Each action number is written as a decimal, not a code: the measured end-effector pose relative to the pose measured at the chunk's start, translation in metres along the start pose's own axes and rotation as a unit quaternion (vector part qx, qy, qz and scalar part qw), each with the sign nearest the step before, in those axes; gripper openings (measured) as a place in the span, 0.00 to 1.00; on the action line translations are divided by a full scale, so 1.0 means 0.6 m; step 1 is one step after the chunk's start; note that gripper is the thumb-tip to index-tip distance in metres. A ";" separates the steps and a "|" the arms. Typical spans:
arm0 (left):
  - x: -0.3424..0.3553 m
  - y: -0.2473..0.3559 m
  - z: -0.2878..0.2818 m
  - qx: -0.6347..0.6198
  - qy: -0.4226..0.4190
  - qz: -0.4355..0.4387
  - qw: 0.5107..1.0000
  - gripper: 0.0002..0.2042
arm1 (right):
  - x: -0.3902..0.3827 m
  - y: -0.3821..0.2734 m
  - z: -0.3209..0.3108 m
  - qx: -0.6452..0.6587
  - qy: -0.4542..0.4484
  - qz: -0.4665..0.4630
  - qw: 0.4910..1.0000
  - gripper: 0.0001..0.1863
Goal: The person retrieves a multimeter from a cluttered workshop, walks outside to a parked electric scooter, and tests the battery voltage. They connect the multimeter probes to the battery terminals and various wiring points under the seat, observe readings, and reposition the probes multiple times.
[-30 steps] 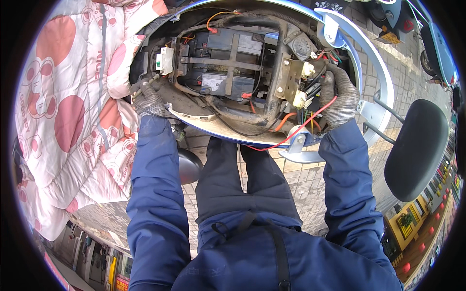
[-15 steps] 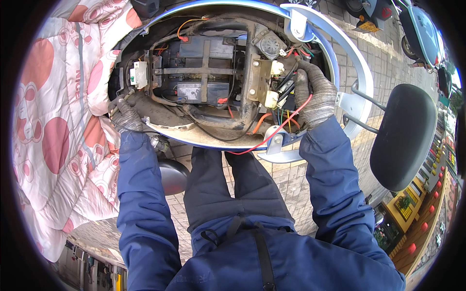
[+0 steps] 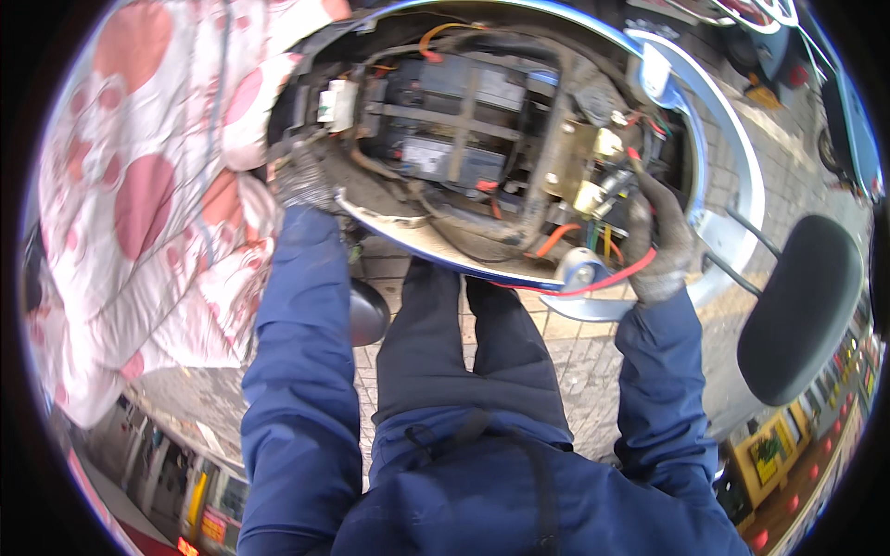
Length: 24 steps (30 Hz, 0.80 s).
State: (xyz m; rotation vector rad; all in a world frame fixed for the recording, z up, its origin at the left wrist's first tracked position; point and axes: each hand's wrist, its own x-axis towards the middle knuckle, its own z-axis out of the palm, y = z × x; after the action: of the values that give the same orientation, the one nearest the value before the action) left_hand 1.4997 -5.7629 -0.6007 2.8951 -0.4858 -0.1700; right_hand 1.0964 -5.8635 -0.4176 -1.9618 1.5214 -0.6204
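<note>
Red wire (image 3: pixel 612 280) is what I am watching: it runs over the near rim (image 3: pixel 445 267) of the open scooter body and curves up to the gloved right hand (image 3: pixel 660 236), crossing just below the fingers. One right finger stretches forward, its tip by a small red piece; blur keeps me from telling whether the fingers pinch it. Crowding those fingertips on the left are two pale connectors (image 3: pixel 607 144) on a metal bracket (image 3: pixel 567 157), which stands between them and the strapped batteries (image 3: pixel 426 157). An orange cable (image 3: pixel 556 241) bends left of the palm, over the tangle of thinner leads. To the right of the knuckles, the silver grab rail (image 3: pixel 749 176) arcs close by, and the black backrest pad (image 3: pixel 802 310) sits beyond it, hemming that side. The left hand (image 3: pixel 311 176) is at the other end of the opening, too smeared for me to tell whether its fingers are spread or pinching. Just ahead of its fingers is a white switch box (image 3: pixel 341 105); a patterned quilt (image 3: pixel 144 208) bulges against their left, and a round black mirror (image 3: pixel 369 313) lies nearer the wearer, beside the sleeve.
</note>
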 end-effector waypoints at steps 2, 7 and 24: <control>-0.003 0.003 -0.014 -0.222 -0.050 0.160 0.961 0.21 | -0.013 0.001 -0.012 0.000 -0.054 0.103 0.993 0.14; -0.025 0.022 -0.033 -0.394 -0.107 0.138 0.903 0.15 | -0.036 0.026 -0.035 -0.045 -0.029 -0.049 0.997 0.14; -0.026 0.011 0.003 -0.305 -0.012 0.185 0.934 0.21 | -0.041 0.048 -0.007 -0.026 -0.031 -0.049 0.998 0.17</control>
State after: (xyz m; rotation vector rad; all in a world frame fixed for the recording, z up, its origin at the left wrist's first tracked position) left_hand 1.4829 -5.7643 -0.5998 2.1583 -0.8054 -0.2454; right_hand 1.0673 -5.8457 -0.4345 -2.0863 1.4228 -0.5600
